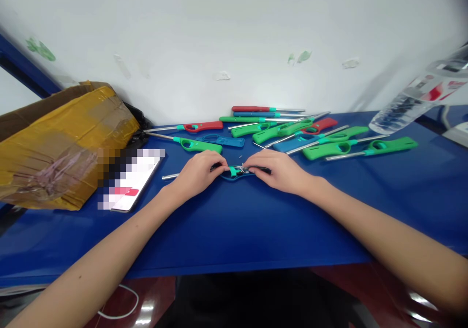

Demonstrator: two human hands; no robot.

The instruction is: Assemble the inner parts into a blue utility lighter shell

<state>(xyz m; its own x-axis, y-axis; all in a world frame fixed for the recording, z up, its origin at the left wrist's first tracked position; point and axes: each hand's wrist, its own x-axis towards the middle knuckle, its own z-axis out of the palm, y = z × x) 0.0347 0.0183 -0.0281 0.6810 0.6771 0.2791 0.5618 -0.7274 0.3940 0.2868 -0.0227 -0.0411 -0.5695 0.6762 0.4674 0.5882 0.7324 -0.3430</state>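
Blue lighter, with its long metal tube pointing left, lay at the centre of the frame between your hands, its insides showing. The blue surface spread beneath it, with the taped box at the left and the clear bottle leaning at the upper right. Your left hand had thumb and fingertips pinched at the lighter's left part, and your right hand pinched its right end, though your fingers hid exactly what each tip gripped. The phone lay left of centre, while green lighters and red, blue ones lay scattered along the back. Smallest were the teal trigger piece between your fingertips, a thin metal pin and a tiny pale bit just behind.

Uneven pressure from your two pinches could have tipped the body and let the trigger piece slip out. A sleeveless forearm posed little snagging risk, but a careless fingertip could have flicked the loose pin or pale bit in among the other lighters.
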